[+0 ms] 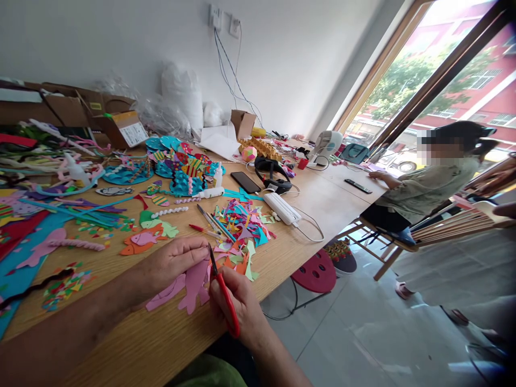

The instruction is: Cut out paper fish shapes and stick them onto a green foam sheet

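Left hand (pixel 177 258) pinching a pink paper cutout (pixel 195 285) over the bench (pixel 133 344), near its front edge. Right hand (pixel 242 298) gripping red-handled scissors (pixel 229 303), blades beside the paper. Coloured scraps (pixel 244 221) lie heaped just beyond.

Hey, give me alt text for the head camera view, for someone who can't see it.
A person's left hand holds a pink paper cut-out while the right hand holds red-handled scissors beside it. Colorful paper scraps, paper fish and a black phone lie on the wooden table; another person sits near its far end.
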{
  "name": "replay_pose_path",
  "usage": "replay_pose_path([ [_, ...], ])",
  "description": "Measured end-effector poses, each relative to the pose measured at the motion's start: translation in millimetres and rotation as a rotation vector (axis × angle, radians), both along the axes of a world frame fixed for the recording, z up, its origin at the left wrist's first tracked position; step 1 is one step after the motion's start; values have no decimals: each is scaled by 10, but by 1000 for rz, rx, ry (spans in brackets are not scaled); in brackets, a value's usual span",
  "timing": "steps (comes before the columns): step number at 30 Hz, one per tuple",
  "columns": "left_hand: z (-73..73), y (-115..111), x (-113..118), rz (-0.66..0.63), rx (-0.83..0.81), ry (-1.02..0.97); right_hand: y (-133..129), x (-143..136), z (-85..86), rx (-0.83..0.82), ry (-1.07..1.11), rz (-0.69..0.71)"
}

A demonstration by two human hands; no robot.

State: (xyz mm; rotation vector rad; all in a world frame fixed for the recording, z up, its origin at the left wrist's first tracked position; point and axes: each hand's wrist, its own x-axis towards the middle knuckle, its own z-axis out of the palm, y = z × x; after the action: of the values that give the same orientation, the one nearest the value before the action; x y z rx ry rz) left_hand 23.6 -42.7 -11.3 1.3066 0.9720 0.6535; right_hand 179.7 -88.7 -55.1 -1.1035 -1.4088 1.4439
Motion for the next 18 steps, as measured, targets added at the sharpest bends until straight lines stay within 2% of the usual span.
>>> replay_pose_path([
  [4, -19, 0, -3, 7, 4, 7, 1, 3, -51, 9, -10, -6],
  [10, -24, 12, -3, 9, 41, 27, 3, 35, -105, 108, -114, -37],
  [15, -23, 12, -28, -22, 42, 52, -4, 13, -17, 37, -53, 17],
  [18, -9, 3, -49, -51, 109, 112, 4, 18, -32, 16, -22, 4],
])
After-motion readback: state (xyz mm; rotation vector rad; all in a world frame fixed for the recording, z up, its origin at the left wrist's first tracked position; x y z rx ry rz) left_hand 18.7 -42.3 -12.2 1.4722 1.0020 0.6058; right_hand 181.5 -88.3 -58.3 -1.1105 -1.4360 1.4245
